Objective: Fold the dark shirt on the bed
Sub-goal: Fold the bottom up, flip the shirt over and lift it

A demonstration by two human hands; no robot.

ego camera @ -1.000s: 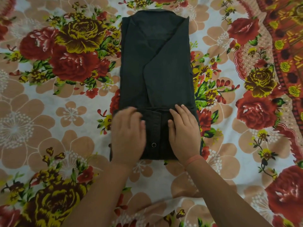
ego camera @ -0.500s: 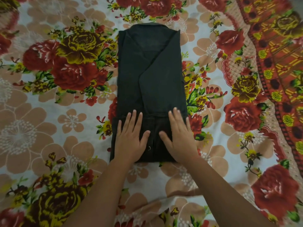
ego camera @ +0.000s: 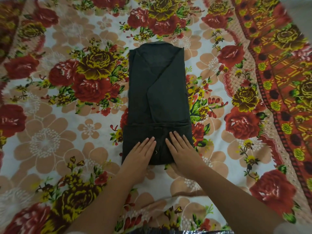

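Head view shows us the shirt (ego camera: 157,102) lying mid-bed (ego camera: 50,141) as a long narrow strip, its long axis running straight away from us, collar end far and the once-turned hem fold nearest, so the rest of it lies ahead of our fingers and the next fold, we judge, must travel away from us. Our left hand (ego camera: 140,154) and right hand (ego camera: 183,152) rest flat on that near fold, equally close, fingers pressed together and pinching nothing. Half a second ago the fingers were splayed and sat further up the fold; they have since closed and drawn back toward its near edge.
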